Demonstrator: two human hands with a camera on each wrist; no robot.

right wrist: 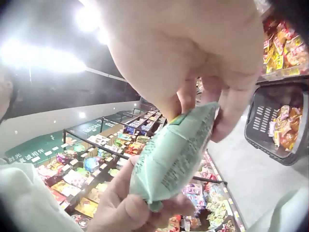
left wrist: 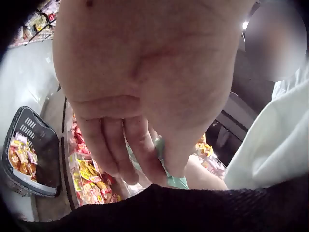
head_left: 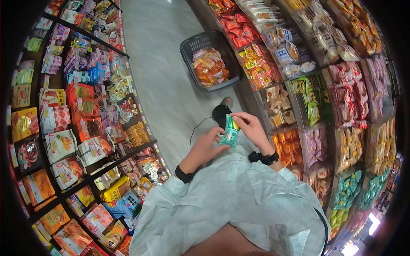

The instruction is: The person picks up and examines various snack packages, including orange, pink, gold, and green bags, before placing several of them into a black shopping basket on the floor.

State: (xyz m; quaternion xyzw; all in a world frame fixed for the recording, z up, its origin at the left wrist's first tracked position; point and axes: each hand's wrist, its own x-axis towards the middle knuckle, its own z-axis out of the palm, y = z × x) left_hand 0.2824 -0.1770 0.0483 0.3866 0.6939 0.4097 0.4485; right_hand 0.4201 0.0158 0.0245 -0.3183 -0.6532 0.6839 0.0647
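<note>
A small teal-green snack packet (head_left: pixel 230 134) is held between both hands in front of the body. My right hand (head_left: pixel 253 131) pinches its upper end with thumb and fingers. Thumb and fingers of my left hand (head_left: pixel 204 146) grip the lower end from the other side. In the right wrist view the back of the packet (right wrist: pixel 171 152) faces the camera, plump and covered in small print, its crimped tip by the left thumb. The left wrist view shows mostly palm and curled fingers, with only slivers of green wrapper behind them.
A dark plastic basket (head_left: pixel 186 64) with several packaged foods (head_left: pixel 210 66) stands on the grey floor ahead, beside the right shelves. Bins of wrapped snacks (head_left: pixel 260 68) line the right side. Racks of packaged foods (head_left: pixel 87 106) fill the left, divided by black rails (head_left: pixel 92 38).
</note>
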